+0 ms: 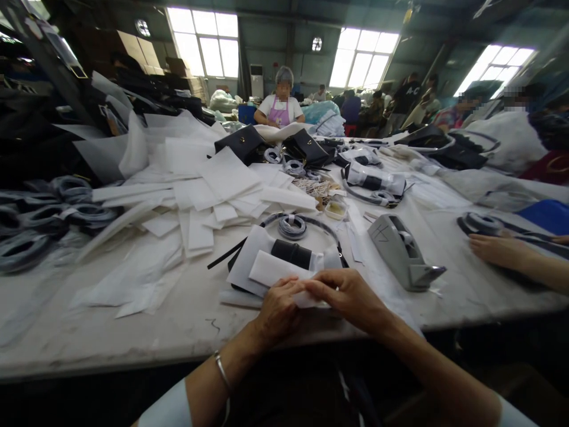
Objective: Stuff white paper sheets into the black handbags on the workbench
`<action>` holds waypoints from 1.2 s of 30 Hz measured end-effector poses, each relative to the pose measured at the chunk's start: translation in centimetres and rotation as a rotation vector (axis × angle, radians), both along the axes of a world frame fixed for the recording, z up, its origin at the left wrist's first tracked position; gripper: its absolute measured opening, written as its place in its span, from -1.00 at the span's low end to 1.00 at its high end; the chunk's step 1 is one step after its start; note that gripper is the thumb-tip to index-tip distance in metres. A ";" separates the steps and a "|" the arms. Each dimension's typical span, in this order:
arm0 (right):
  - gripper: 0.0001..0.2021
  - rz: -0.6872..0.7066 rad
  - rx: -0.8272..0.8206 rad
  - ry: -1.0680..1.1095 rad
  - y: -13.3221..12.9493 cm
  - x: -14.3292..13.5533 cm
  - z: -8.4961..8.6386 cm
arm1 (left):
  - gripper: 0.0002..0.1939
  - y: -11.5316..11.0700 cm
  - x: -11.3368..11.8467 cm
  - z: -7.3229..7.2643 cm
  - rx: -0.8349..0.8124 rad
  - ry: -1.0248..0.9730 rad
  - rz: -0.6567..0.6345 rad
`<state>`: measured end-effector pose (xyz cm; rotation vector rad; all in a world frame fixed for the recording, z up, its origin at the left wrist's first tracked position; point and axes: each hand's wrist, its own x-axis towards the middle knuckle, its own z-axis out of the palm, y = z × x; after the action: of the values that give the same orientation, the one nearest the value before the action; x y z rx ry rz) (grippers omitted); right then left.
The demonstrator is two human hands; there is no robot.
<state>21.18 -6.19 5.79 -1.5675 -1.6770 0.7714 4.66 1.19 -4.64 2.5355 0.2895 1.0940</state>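
Near the table's front edge lies a black bag (291, 254) partly covered by white foam sheets (249, 259), with its strap curving behind it. A folded white sheet (278, 267) lies across the front of the bag. My left hand (281, 305) has its fingers closed on the lower edge of this sheet. From the right, my right hand (349, 295) pinches the white material beside the left fingertips; the two hands touch or nearly touch. Just behind the bag rests a wrapped coil of grey cord (292, 226).
A grey tape dispenser (400, 252) stands right of the bag. White sheets (226, 178) pile up at the left, beside grey coils (26, 249). Other black bags (240, 144) lie farther back. At the right, another person's hand (498, 249) touches a strap. A person in an apron sits opposite.
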 end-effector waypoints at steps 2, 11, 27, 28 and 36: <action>-0.63 -0.064 -0.065 0.072 0.7 0.4 -1.2 | -0.68 0.0 0.0 0.0 0.004 -0.022 -0.006; -0.58 -0.141 0.252 -0.006 -1.4 0.9 -6.1 | -0.69 0.0 0.3 0.9 -0.120 0.008 -0.010; -0.29 0.070 0.020 -0.155 -1.5 2.5 -4.5 | -0.78 -0.5 2.2 1.8 -0.053 0.053 0.244; -0.31 0.058 0.008 -0.126 -1.4 2.6 -4.4 | -0.76 -0.6 2.3 1.9 -0.049 0.052 0.259; -0.76 -0.243 -0.276 0.286 1.7 2.5 -4.6 | -0.73 -0.8 3.1 1.7 0.005 0.047 0.336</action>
<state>23.72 -4.48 1.14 -1.7137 -1.1884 1.0736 7.78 0.38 -2.90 2.5790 0.7488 1.1513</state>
